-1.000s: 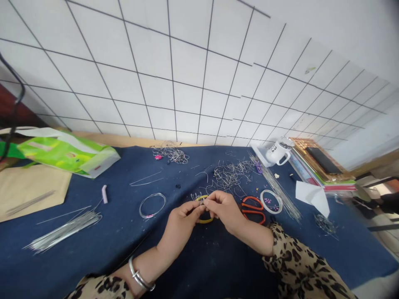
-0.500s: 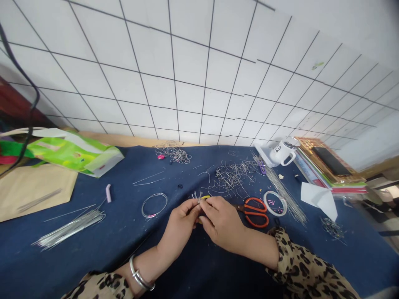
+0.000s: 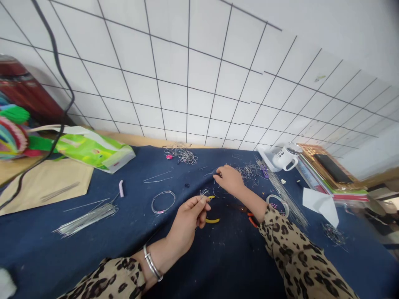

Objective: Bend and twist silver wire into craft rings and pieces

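My left hand (image 3: 187,222) is closed in a pinch on a small bunch of thin wires (image 3: 204,192), whose splayed ends stick up above the fingertips. Beside and partly behind its fingers lies a tool with yellow handles (image 3: 213,221), mostly hidden. My right hand (image 3: 230,180) is farther forward, low over the cloth at the left side of a tangled heap of wire offcuts (image 3: 250,171). Its thumb and fingers are pressed together; whatever they hold is too small to make out. Red-handled scissors (image 3: 253,221) are partly covered by the right forearm.
Left on the blue cloth (image 3: 131,253) are a bundle of straight wires (image 3: 85,220) and a wire coil (image 3: 163,202). At right are a ring-shaped dish of pink beads (image 3: 286,207), long wires (image 3: 288,199), a white mug (image 3: 285,157) and stacked books (image 3: 336,174). A green bag (image 3: 93,149) stands back left.
My right hand has left the left hand's fingertips and moved forward to the wire heap, its forearm now over the scissors. My left hand still pinches the wires. The view has shifted slightly left.
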Demonstrator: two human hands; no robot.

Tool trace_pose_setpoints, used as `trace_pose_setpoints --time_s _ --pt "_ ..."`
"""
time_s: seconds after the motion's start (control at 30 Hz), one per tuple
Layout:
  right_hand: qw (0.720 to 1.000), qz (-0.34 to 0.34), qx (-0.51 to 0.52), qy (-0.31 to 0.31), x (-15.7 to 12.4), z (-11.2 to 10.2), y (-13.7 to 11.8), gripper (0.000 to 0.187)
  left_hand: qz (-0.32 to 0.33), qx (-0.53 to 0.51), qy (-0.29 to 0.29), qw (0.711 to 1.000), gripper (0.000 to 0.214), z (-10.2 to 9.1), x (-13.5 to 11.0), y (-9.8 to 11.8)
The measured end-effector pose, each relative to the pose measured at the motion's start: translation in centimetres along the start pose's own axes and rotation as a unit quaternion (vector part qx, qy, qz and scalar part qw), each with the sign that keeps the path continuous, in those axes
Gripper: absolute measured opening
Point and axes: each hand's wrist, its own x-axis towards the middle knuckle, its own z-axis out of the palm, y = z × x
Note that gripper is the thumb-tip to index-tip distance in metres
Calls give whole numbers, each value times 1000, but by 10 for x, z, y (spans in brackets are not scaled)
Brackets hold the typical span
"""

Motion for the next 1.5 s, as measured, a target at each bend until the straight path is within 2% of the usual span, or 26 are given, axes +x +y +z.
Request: trace_pose_setpoints --time_s 0.1,0.2,0.37,0.43,0.5,0.57,0.87,1.27,1.5 --pt "1000 -5 -18 -10 12 12 -7 18 -3 -13 5 1000 25 0 1 1" --pt "1000 -10 -25 -9 11 13 -13 15 -8 -26 13 1000 28 -1 2 1" --pt "998 -37 -16 41 -23 -3 -23 19 -16 -51 21 998 29 -1 3 0" --pt "988 -108 -3 108 -43 -6 -27 21 -17 -58 18 998 27 -1 3 0" --pt "973 -184 -5 139 -63 -6 -31 21 -17 -64 13 998 26 -1 3 -1" --pt "961 -230 -17 155 -78 -3 -33 20 -18 -63 10 998 25 -1 3 -2" --pt "931 -321 -60 162 -101 9 -27 25 -52 -82 8 995 21 -1 2 -7" --pt "921 -350 -57 161 -106 8 -25 24 -77 -75 19 994 18 -1 3 -7" --pt "921 -345 -52 173 -104 6 -19 24 -64 -24 8 998 18 1 2 -5"
